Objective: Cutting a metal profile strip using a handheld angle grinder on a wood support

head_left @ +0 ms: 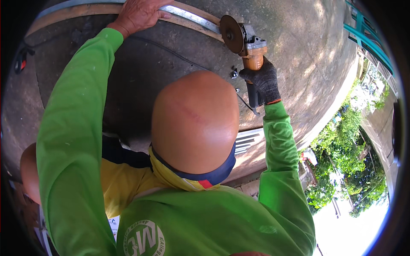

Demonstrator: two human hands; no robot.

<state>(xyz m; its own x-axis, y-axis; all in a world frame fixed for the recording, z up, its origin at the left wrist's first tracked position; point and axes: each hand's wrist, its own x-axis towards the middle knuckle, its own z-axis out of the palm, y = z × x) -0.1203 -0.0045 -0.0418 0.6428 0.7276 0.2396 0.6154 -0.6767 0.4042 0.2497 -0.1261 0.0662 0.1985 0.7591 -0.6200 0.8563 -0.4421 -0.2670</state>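
My left hand (139, 16), bare, presses down and grips a long silvery metal strip (193, 18) at the top of the view; some fingertips are cut off by the upper edge. Wooden boards (68, 13) run alongside the strip. In a dark knit glove, my right hand (265, 81) is wrapped around the body of an orange angle grinder (253, 59). Its brown disc (232, 34) stands on edge at the strip's right end. Whether disc and metal touch, or whether the disc spins, I cannot tell.
A dark cord (171, 52) crosses the concrete floor (299, 51). Small metal pieces (234, 72) lie left of the grinder. My bent knee (195, 121) is between my arms. A slatted grey piece (247, 140) is beyond it; teal metal framing (369, 36) stands at upper right.
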